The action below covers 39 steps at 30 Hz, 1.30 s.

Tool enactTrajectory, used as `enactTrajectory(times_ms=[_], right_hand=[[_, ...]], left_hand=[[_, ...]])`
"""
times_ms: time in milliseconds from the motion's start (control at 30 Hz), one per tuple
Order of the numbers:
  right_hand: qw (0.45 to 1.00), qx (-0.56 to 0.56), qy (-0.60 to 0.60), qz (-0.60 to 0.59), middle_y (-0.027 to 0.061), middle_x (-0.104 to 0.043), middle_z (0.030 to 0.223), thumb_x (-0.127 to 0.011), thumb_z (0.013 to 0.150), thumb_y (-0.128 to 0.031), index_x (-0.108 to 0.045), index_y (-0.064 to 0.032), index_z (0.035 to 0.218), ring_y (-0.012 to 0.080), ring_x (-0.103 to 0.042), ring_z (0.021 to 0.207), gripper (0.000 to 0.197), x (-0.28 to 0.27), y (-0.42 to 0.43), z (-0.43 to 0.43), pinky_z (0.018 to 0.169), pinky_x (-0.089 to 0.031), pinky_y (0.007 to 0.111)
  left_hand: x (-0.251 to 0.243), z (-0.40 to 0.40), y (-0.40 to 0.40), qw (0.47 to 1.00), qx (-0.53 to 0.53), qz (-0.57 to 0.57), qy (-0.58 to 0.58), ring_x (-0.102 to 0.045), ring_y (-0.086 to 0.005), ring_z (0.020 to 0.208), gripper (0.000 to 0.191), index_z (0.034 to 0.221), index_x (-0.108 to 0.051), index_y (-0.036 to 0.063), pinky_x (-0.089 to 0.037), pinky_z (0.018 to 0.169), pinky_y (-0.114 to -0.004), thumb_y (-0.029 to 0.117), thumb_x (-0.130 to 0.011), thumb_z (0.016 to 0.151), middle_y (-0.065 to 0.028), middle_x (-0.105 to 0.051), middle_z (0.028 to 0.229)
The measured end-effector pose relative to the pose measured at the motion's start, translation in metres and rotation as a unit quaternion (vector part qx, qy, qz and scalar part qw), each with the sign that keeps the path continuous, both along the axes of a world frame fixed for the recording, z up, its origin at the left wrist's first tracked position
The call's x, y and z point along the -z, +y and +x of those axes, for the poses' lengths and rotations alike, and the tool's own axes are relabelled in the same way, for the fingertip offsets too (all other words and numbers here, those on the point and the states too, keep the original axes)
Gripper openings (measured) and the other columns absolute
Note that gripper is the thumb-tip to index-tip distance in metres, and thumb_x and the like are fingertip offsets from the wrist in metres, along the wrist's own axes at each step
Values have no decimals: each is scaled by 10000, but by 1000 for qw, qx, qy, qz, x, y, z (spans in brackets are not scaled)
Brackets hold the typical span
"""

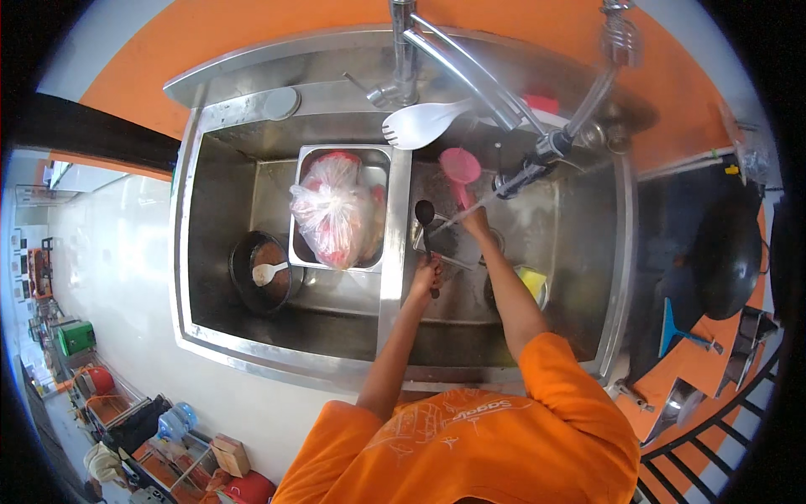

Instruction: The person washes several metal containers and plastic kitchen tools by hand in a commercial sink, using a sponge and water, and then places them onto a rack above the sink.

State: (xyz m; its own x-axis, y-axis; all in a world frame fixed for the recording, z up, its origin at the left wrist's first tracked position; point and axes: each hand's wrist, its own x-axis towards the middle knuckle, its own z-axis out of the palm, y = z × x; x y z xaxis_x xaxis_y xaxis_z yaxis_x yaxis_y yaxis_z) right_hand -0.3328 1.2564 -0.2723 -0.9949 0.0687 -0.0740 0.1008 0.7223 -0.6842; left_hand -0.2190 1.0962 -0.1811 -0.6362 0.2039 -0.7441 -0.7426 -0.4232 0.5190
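Note:
My left hand [427,276] grips the handle of a black ladle [425,212], its bowl pointing away from me over the right sink basin [529,208]. In my right hand [472,218] is the handle of a pink plastic ladle [460,166], held farther back than the black one. From the pre-rinse spray nozzle [519,179] a stream of water crosses in front of my right hand towards the black ladle. Beneath my hands, a metal-edged rectangular piece [456,260] lies in the basin, partly hidden. A yellow sponge [533,281] sits beside my right forearm.
A metal pan [340,269] with a tied plastic bag [334,208] stands in the left basin, near a dark pot [237,264] holding a white rice paddle [267,273]. A large white slotted spoon [422,126] lies behind, under the faucet [466,75]. A wok [727,258] is at right.

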Motion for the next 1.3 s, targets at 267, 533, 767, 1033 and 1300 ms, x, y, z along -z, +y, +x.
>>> enactTrajectory(times_ms=[267, 533, 767, 1033, 1300], right_hand=[[918, 91, -209, -323, 64, -488, 601, -490, 764, -297, -441, -70, 832, 174, -507, 497, 243, -26, -11, -10, 360, -384, 296], [724, 73, -270, -630, 19, -484, 638, -484, 794, -293, -457, -88, 1007, 107, -471, 497, 297, -44, -4, -1, 407, -394, 222], [825, 89, -126, -543, 59, -447, 1042, -446, 822, -184, -356, -46, 1155, 135, -417, 925, 371, 4, -3, -14, 768, -345, 249], [788, 7, -113, -605, 43, -475, 949, -364, 838, -89, -376, -18, 1118, 134, -458, 825, 289, -2, -9, -37, 698, -386, 247], [783, 71, -176, -592, 76, -520, 788, -392, 844, -243, -429, -20, 1006, 161, -528, 683, 278, -33, -27, -32, 568, -442, 278]], left_hand=[[31, -7, 6, 999, -16, 9, -31, -276, -41, 400, 98, 854, -399, 159, -206, 335, -187, 218, -457, 800, 37, -353, 559], [29, -29, 21, 999, -21, -24, -29, -353, -59, 527, 370, 1049, -376, 123, -273, 443, -203, 313, -514, 763, 34, -390, 652], [50, -72, 53, 974, -79, -174, 119, -439, -152, 863, 670, 1217, -236, 52, -354, 724, -250, 385, -549, 727, -70, -452, 963], [64, -95, 62, 978, -150, -136, 44, -447, -166, 797, 449, 1037, -416, 80, -357, 670, -275, 368, -559, 723, -65, -482, 886], [79, -82, 59, 941, -133, -238, 202, -465, -185, 725, 404, 978, -446, 48, -372, 644, -278, 403, -449, 785, -98, -501, 810]])
